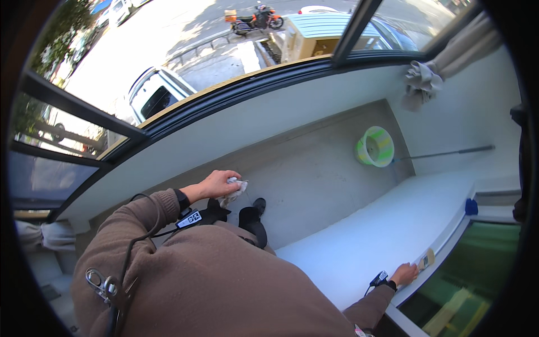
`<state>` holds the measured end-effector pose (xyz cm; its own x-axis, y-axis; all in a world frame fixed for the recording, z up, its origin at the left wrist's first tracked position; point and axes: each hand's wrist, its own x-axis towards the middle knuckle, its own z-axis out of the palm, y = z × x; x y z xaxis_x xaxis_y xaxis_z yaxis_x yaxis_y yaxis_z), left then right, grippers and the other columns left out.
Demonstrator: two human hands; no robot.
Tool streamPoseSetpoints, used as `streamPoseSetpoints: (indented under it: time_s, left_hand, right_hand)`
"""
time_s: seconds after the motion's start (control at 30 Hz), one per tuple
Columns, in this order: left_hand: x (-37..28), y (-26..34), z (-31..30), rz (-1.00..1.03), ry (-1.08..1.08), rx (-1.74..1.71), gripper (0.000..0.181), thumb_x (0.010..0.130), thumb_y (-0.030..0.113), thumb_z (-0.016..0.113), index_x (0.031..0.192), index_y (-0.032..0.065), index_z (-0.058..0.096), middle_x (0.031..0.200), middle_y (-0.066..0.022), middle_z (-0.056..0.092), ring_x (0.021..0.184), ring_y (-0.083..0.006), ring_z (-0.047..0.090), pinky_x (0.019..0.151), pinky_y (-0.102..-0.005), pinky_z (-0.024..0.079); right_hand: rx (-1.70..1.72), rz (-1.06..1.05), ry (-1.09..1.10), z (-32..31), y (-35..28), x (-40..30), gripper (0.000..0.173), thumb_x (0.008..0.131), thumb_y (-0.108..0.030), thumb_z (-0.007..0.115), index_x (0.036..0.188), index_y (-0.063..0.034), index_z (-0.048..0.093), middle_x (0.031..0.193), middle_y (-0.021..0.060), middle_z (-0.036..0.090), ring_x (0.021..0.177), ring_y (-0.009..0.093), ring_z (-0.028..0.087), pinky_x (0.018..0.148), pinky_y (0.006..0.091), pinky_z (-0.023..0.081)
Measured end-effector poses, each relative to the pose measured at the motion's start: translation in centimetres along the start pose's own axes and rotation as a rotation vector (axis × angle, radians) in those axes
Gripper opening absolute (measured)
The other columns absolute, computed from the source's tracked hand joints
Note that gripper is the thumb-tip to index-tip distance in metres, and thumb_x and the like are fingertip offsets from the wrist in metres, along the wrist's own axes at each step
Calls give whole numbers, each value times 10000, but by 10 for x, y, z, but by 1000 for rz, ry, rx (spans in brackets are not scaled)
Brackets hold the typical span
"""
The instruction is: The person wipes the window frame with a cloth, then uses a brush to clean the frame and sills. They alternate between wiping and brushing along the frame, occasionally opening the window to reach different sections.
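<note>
My left hand [215, 184] grips a crumpled white cloth [236, 190], held above the tiled floor in front of my body. Off to the right, my right hand [404, 274] is closed around the handle of a flat brush [427, 260] with pale bristles. The brush lies against the light frame [441, 252] of a glass pane [467, 274]; whether its bristles touch the frame I cannot tell. Beside that arm runs a white wall [358, 248]. A small blue object [471, 207] sits at the frame's corner.
A green-and-white striped bucket [375, 146] stands on the grey floor [303, 177] near the far corner. A long-handled tool [452, 152] leans beside it. Tied curtains [423, 80] hang at the right. Dark-framed windows [236, 94] overlook a street with vehicles. A cable [130, 248] crosses my sleeve.
</note>
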<state>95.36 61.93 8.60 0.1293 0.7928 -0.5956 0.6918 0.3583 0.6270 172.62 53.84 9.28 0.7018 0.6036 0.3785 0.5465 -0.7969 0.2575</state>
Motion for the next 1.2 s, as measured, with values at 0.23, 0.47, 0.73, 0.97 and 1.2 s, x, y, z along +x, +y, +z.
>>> streamPoseSetpoints:
  time_s: [0.23, 0.47, 0.73, 0.97, 1.2]
  left_hand:
    - [-17, -33, 3, -26, 69, -32, 508, 951, 416, 627, 1322, 70, 635, 1170, -227, 701, 1056, -344, 695, 911, -413, 558]
    - [-33, -41, -1, -144, 107, -107, 516, 932, 410, 632, 1319, 68, 630, 1102, -235, 715, 867, -332, 731, 785, -414, 594]
    - [-23, -49, 5, -129, 139, -72, 525, 932, 435, 618, 1322, 85, 634, 1121, -236, 711, 921, -343, 726, 816, -419, 596]
    - [-14, -52, 1, -166, 81, -124, 518, 951, 429, 620, 1350, 100, 622, 1167, -233, 703, 1043, -356, 701, 892, -421, 572]
    - [-19, -73, -15, -188, 182, -275, 508, 946, 419, 664, 1336, 97, 623, 984, -168, 733, 565, -198, 666, 589, -348, 581]
  right_hand:
    - [-5, -11, -65, 59, 23, 36, 357, 905, -247, 511, 1092, 5, 681, 1161, 200, 672, 1044, 388, 656, 886, 516, 513]
    - [-88, 70, -119, 53, 6, 43, 393, 923, -245, 493, 1162, 15, 666, 1161, 191, 688, 1086, 382, 649, 919, 519, 491]
    - [-17, 250, -322, 48, 18, 62, 392, 915, -231, 498, 1155, 30, 665, 1150, 192, 692, 1059, 391, 657, 904, 513, 493]
    - [-610, -295, -104, 89, 5, 115, 326, 995, -177, 470, 1102, 61, 666, 1015, 214, 703, 942, 447, 671, 828, 504, 532]
    - [805, -625, -473, -70, -282, 37, 329, 1034, -157, 523, 1320, -11, 594, 955, 118, 689, 807, 203, 627, 690, 353, 530]
